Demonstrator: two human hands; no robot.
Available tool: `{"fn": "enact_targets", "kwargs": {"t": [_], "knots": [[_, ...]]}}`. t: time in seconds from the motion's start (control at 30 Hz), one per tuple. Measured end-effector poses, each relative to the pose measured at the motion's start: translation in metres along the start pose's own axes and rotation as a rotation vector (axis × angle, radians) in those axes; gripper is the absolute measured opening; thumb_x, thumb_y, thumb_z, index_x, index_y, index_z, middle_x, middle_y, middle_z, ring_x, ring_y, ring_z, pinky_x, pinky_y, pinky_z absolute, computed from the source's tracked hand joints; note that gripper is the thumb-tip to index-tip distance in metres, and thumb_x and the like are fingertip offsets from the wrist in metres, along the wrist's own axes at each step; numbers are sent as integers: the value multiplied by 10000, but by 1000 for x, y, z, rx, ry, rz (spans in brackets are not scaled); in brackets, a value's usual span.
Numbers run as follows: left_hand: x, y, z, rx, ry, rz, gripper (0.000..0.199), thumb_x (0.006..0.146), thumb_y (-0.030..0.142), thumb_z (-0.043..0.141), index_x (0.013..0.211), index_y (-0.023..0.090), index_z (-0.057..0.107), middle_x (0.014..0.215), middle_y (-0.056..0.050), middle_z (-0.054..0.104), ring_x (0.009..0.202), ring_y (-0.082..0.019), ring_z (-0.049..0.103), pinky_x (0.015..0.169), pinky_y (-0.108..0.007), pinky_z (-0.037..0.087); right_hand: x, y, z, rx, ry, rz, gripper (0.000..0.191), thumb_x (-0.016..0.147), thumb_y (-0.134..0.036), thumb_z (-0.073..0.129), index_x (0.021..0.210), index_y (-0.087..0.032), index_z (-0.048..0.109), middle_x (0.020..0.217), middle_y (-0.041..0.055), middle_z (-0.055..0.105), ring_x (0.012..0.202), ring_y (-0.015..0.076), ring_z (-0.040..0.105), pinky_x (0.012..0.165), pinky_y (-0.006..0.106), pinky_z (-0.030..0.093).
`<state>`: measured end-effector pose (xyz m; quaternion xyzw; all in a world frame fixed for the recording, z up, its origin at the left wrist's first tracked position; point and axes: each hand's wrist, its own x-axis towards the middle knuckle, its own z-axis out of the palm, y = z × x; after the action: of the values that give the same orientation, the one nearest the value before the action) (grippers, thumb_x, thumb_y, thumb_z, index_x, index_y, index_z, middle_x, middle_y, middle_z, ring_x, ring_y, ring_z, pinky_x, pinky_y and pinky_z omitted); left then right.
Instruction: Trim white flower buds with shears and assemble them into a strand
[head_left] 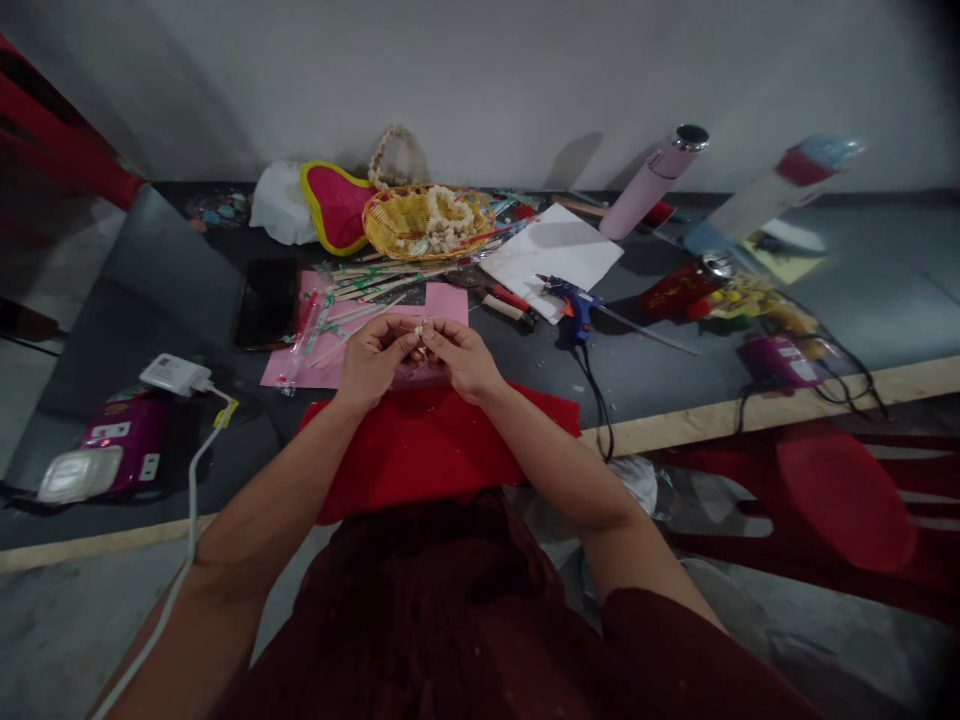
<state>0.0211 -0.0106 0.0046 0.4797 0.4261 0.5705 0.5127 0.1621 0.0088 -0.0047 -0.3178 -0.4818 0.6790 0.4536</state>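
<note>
My left hand point(373, 357) and my right hand point(466, 358) meet over the near part of the table, thumbs and fingers pinched together. Between their fingertips is a small cream-coloured piece point(419, 331), too small to make out in detail. Below my wrists a red cloth point(427, 450) lies across the table edge and toward my lap. Pink paper point(448, 301) lies just beyond my fingers, with thin wooden sticks point(367, 283) and clear plastic wrappers by it. Farther back, a yellow wicker basket point(390, 222) holds strings of cream chips point(448, 218).
Right of my hands lie pliers point(510, 302), white paper point(562, 250) and a blue glue gun point(579, 308) with its cord. A pink flask point(651, 185) and red can point(686, 285) stand beyond. At left are a phone point(268, 304) and purple power strip point(127, 440).
</note>
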Motion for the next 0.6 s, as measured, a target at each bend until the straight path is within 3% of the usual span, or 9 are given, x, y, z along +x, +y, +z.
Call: {"fn": "enact_targets", "kwargs": {"t": [0.6], "knots": [[-1,0,-3,110,-11,55,265,732,279,710,974,183,663,661,21,644,545,-104,616,532,-216,522,1,2,-1,13,31,52,378,716,-558,697,817,-207,599,669,-52,514,574,70,422,568,212,385]]}}
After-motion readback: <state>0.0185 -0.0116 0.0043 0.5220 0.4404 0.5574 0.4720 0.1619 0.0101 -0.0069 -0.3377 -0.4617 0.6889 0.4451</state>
